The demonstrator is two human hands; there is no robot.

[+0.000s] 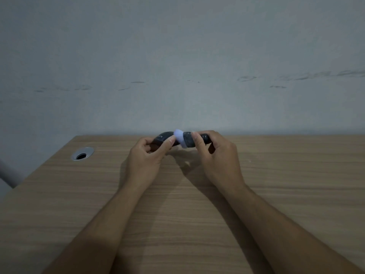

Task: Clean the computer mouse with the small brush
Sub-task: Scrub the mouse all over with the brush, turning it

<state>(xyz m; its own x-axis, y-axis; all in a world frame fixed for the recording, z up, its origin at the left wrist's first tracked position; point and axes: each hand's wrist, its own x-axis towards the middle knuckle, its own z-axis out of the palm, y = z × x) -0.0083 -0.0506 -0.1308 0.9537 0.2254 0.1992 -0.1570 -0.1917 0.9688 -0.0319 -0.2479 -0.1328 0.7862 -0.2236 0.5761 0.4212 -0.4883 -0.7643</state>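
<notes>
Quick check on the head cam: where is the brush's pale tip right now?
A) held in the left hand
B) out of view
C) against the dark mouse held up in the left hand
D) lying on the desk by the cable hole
C: the brush, gripped in the right hand, has its pale tip against the mouse, which the left hand holds up above the desk.

Place: an office or study corner, plain and dim.
Desk [276,194]: wood-grain laminate top, pushed against the wall.
Cable grommet [82,153]: round metal-rimmed hole near the desk's far left corner.
Wall [177,56]: bare grey, scuffed with dark marks.
</notes>
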